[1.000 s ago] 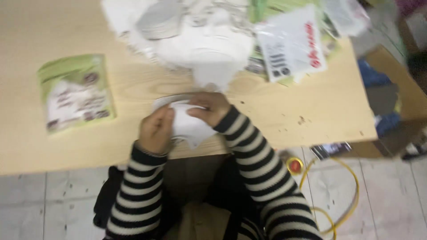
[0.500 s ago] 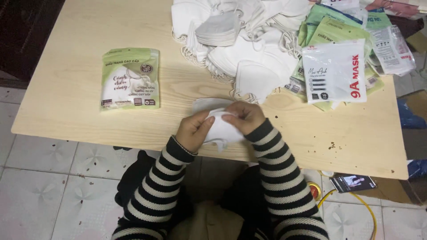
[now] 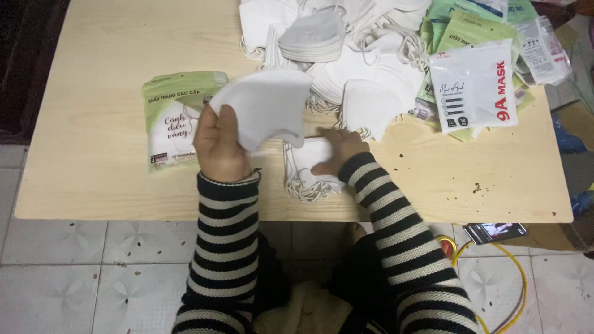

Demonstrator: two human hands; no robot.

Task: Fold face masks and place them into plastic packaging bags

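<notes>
Folded white mask (image 3: 266,105) was lifted clear of the table (image 3: 93,93), pinched at its lower left edge by the left hand (image 3: 219,145), thumb over the front. Its long axis ran roughly ten to four o'clock; the bulk lay at one o'clock from the grip.

Right hand (image 3: 340,148) sat at three o'clock from the left, pressed flat on a small stack of masks (image 3: 306,170) near the table's front edge, fingers together; I noted no pinch there.

Green packet (image 3: 170,117) lay partly behind the lifted mask. Heaped masks (image 3: 346,62) and more packets (image 3: 473,86) at one o'clock.
</notes>
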